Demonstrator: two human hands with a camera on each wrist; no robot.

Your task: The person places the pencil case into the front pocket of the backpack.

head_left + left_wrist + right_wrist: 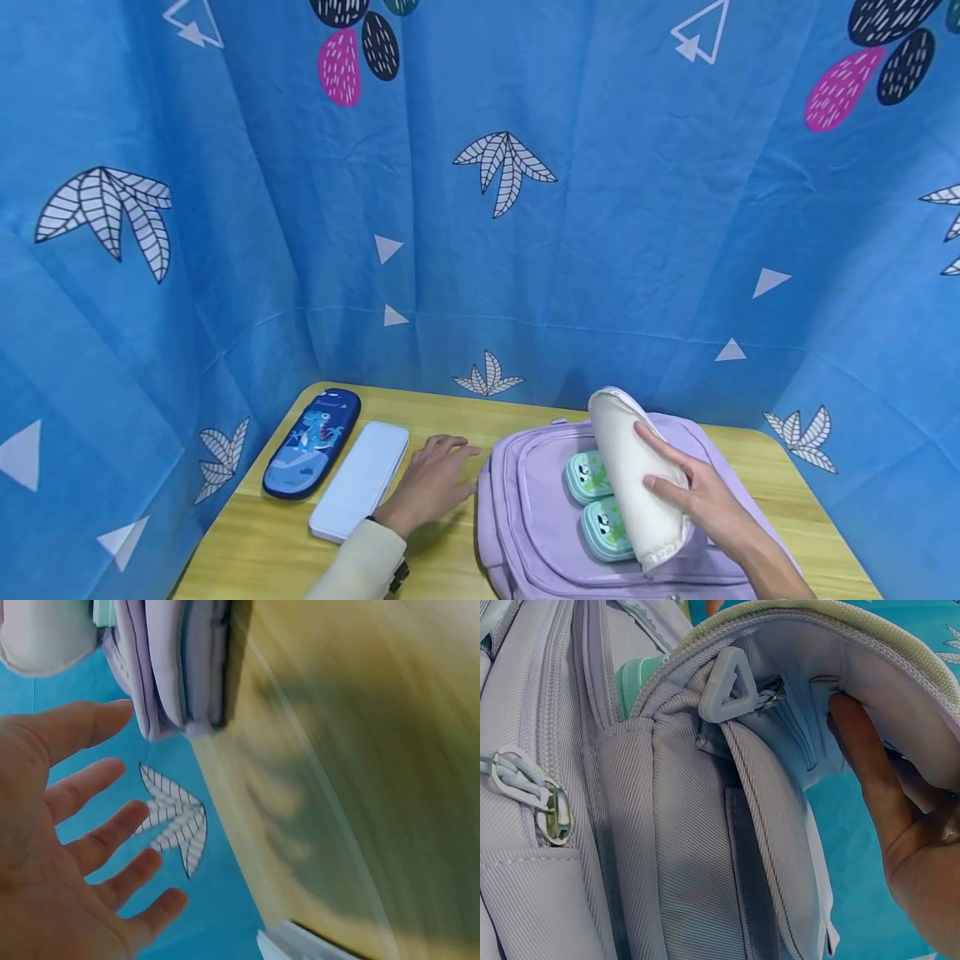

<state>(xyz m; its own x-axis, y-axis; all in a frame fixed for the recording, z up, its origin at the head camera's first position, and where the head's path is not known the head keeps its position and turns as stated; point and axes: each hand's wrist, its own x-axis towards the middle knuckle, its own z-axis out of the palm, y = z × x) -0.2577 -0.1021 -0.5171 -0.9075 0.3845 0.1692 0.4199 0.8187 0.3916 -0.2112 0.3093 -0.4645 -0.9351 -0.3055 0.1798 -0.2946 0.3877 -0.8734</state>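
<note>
A light purple backpack (pixel 517 500) lies on the table with its front flap (pixel 637 492) raised, the pale side showing. My right hand (pixel 701 492) grips this flap by its edge; in the right wrist view, fingers (pixel 862 742) press against the purple fabric. Inside the opening sit two mint green cases, the upper case (pixel 587 477) and the lower case (pixel 606 529), partly covered by the flap. Left of the backpack my left hand (pixel 431 487) hovers over the table, holding nothing, fingers spread (pixel 105 840) in the left wrist view.
A light blue pencil case (pixel 360 479) lies beside the left hand. Further left is a dark blue dinosaur pencil case (pixel 311 446). The wooden table (pixel 450 558) is bordered by a blue patterned curtain (pixel 480 275). A triangular zipper pull (pixel 727 690) hangs at the flap.
</note>
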